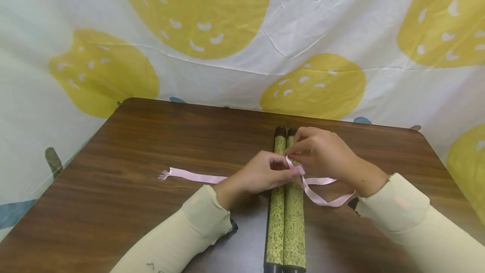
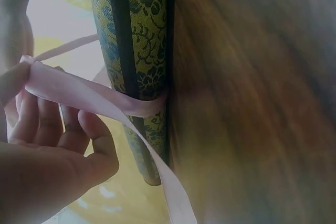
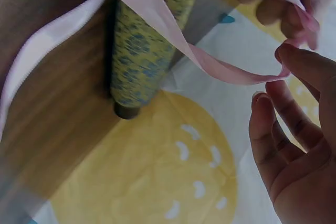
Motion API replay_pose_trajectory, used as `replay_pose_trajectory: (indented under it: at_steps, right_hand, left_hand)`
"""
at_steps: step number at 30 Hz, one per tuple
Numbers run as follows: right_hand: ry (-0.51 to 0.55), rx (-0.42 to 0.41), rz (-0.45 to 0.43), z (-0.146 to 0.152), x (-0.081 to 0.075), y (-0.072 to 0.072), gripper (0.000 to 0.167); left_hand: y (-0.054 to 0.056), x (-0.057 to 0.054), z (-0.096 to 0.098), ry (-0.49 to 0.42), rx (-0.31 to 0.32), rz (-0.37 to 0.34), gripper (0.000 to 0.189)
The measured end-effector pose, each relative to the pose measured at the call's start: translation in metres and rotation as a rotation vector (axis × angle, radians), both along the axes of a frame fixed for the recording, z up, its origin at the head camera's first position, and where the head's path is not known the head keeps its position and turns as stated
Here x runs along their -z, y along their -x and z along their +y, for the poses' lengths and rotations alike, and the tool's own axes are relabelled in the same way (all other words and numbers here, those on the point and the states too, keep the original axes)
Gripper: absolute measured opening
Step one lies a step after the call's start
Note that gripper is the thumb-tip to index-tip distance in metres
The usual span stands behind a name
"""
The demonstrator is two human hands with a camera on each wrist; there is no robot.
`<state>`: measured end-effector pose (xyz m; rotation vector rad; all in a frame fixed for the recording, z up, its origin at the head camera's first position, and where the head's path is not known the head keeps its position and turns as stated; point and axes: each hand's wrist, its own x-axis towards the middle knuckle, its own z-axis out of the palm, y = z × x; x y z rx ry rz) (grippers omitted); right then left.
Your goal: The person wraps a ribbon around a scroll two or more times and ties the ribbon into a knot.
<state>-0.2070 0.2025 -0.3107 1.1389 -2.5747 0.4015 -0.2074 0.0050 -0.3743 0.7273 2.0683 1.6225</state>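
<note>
A patterned yellow-green scroll with dark end caps lies on the table as two side-by-side rolls, the left roll [image 1: 275, 222] and the right roll [image 1: 294, 222]. A pink ribbon [image 1: 197, 176] passes round the rolls near their middle, its frayed end stretching off to the left. Between thumb and fingers, my left hand [image 1: 263, 174] pinches the ribbon just over the rolls. My right hand [image 1: 322, 148] pinches another part of it, thumb against fingertip, as the right wrist view shows. A loose ribbon loop [image 1: 326, 200] hangs to the right of the rolls.
The brown wooden table [image 1: 159, 138] has rounded far corners. Behind it hangs a white cloth [image 1: 223, 81] printed with large yellow fruit shapes. Cream sleeves cover both forearms, and dark wrist gear shows below the left cuff [image 1: 206, 207].
</note>
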Motion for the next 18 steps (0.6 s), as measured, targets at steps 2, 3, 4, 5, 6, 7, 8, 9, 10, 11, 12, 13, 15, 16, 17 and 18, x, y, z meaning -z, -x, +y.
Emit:
replay_pose_trajectory:
  at_steps: [2, 3, 4, 5, 6, 7, 8, 9, 10, 11, 12, 13, 15, 16, 17, 18]
  right_hand:
    - [0.026, 0.008, -0.051, 0.001, 0.005, 0.0, 0.016]
    - [0.044, 0.007, -0.076, 0.002, 0.007, 0.001, 0.016]
    - [0.066, 0.007, -0.107, 0.002, 0.01, 0.001, 0.016]
    - [0.089, 0.001, -0.137, 0.003, 0.012, 0.001, 0.016]
    - [0.112, -0.006, -0.166, 0.004, 0.014, 0.001, 0.017]
    - [0.132, -0.012, -0.195, 0.005, 0.016, 0.001, 0.017]
    - [0.145, -0.017, -0.214, 0.005, 0.017, 0.001, 0.017]
    - [0.153, -0.019, -0.233, 0.006, 0.019, 0.002, 0.016]
    - [0.156, -0.018, -0.247, 0.006, 0.02, 0.002, 0.016]
    - [0.157, -0.017, -0.253, 0.007, 0.021, 0.001, 0.017]
    - [0.155, -0.006, -0.255, 0.008, 0.021, 0.001, 0.018]
    - [0.153, 0.004, -0.247, 0.009, 0.021, 0.0, 0.019]
    - [0.156, 0.037, -0.229, 0.012, 0.019, -0.003, 0.022]
    - [0.163, 0.051, -0.215, 0.013, 0.018, -0.005, 0.023]
    - [0.173, 0.062, -0.202, 0.015, 0.017, -0.007, 0.022]
    - [0.183, 0.066, -0.188, 0.016, 0.015, -0.009, 0.021]
  left_hand:
    - [0.0, 0.001, 0.0, -0.005, -0.009, 0.011, 0.023]
    - [0.0, 0.001, 0.0, -0.005, -0.012, 0.017, 0.023]
    - [0.0, 0.001, 0.0, -0.003, -0.014, 0.025, 0.023]
    - [0.0, 0.001, 0.0, 0.001, -0.014, 0.029, 0.023]
    - [0.0, 0.001, 0.0, 0.008, -0.016, 0.04, 0.022]
    - [-0.001, 0.001, 0.0, 0.011, -0.017, 0.046, 0.022]
    - [0.0, 0.001, 0.0, 0.012, -0.017, 0.052, 0.022]
    - [-0.001, 0.001, 0.0, 0.012, -0.018, 0.054, 0.022]
    - [-0.001, 0.001, 0.0, 0.011, -0.019, 0.055, 0.022]
    - [-0.001, 0.001, 0.0, 0.01, -0.019, 0.057, 0.022]
    - [0.0, 0.001, 0.0, 0.007, -0.017, 0.057, 0.022]
    - [0.0, 0.001, 0.0, 0.001, -0.014, 0.052, 0.022]
    - [0.0, 0.001, 0.0, -0.002, -0.012, 0.046, 0.023]
    - [0.0, 0.001, 0.0, -0.003, -0.011, 0.047, 0.023]
    - [0.0, 0.001, 0.0, -0.006, -0.01, 0.043, 0.023]
    - [0.0, 0.001, 0.001, -0.009, -0.012, 0.037, 0.023]
